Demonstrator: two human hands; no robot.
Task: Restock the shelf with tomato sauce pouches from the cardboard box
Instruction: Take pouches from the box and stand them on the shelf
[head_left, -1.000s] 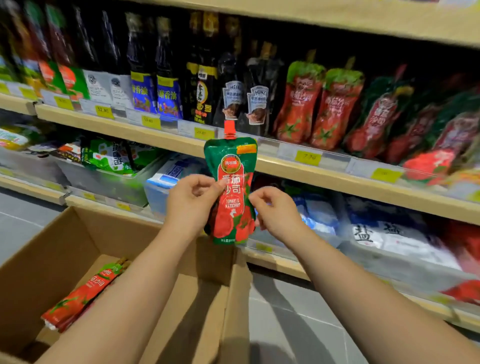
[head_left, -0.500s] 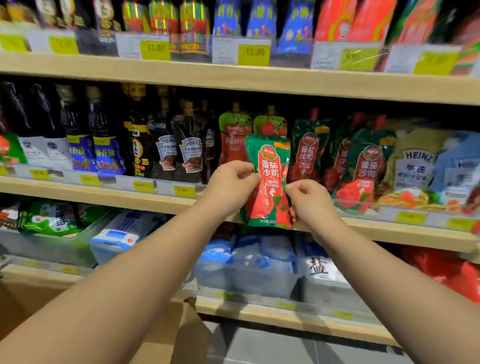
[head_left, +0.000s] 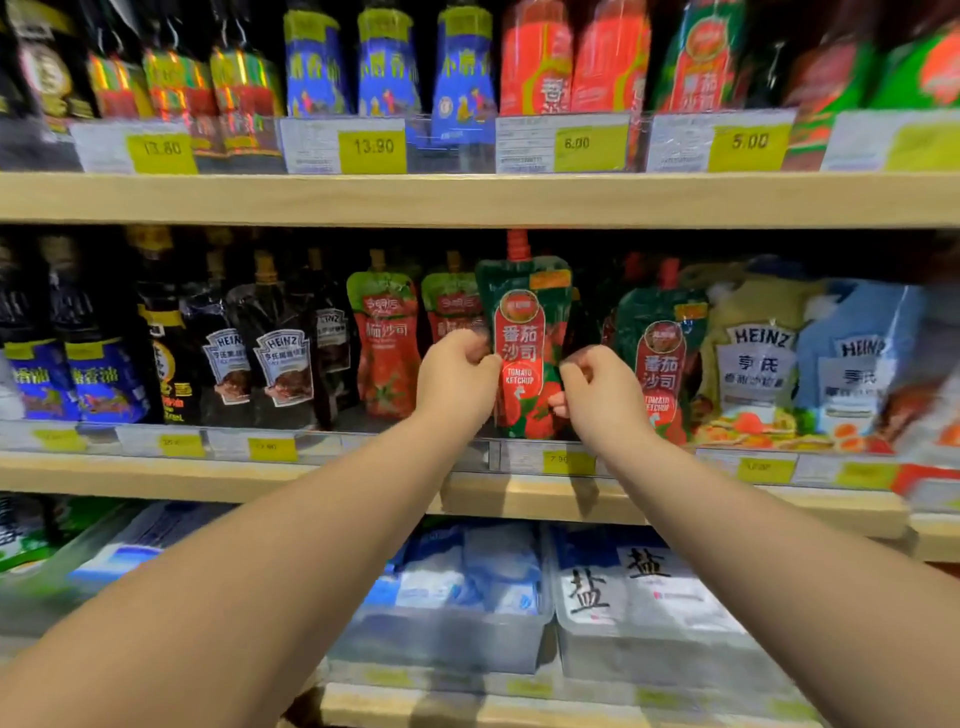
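At the middle shelf (head_left: 208, 480), the pouch (head_left: 524, 332) is upright in a gap, its cap (head_left: 518, 244) just under the board above. Whether its base rests on the shelf I cannot tell. The left hand (head_left: 457, 379) pinches its left edge and the right hand (head_left: 602, 395) its right edge, fingers curled. It looks like glossy film with a liquid fill, so probably light, floppy, slippery and apt to slump. The stiffer side seams seem the best hold. Red pouches (head_left: 384, 338) stand to its left, a matching green pouch (head_left: 662, 353) to its right. The box is out of view.
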